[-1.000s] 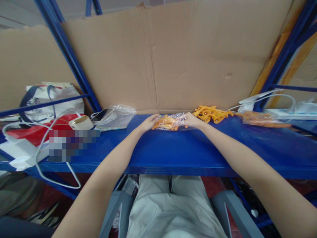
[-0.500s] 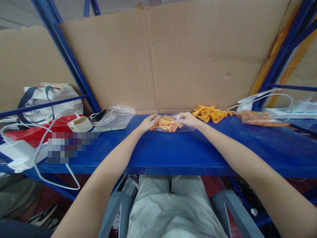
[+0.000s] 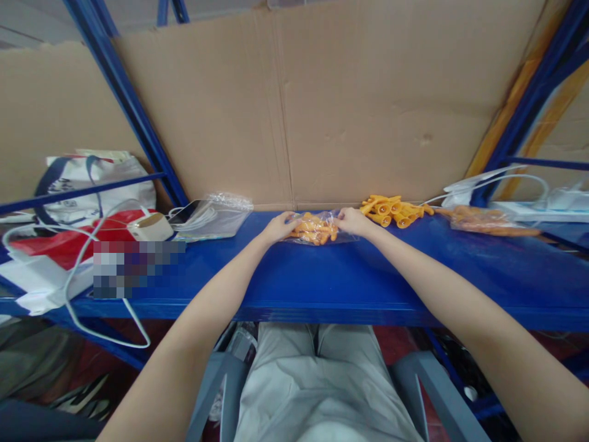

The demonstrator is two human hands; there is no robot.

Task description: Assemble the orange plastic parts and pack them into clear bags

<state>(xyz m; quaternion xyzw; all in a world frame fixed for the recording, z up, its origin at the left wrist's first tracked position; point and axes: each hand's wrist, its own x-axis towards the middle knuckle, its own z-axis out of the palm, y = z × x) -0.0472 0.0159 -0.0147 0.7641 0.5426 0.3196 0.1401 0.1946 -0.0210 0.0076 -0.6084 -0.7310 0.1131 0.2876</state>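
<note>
A clear plastic bag (image 3: pixel 315 229) with several orange-yellow, trumpet-shaped pieces inside lies on the blue shelf top. My left hand (image 3: pixel 281 226) closes on the bag's left end. At the other end, my right hand (image 3: pixel 353 221) pinches the clear film with fingers together. Just beyond my right hand is a loose pile of the same orange pieces (image 3: pixel 396 210), their round openings facing me. A filled clear bag of orange pieces (image 3: pixel 488 220) lies farther right.
Cardboard (image 3: pixel 350 104) walls off the back between blue metal posts. At left are a white charger (image 3: pixel 151 228), looping cables, a red bag (image 3: pixel 55 245), a cloth tote (image 3: pixel 110 190) and a stack of clear plastic bags (image 3: pixel 221 218). A white power strip (image 3: pixel 519 210) lies at right.
My right hand has shifted slightly right along the bag's end, and more of the orange pieces in the bag show. My left hand stays at its left end.
</note>
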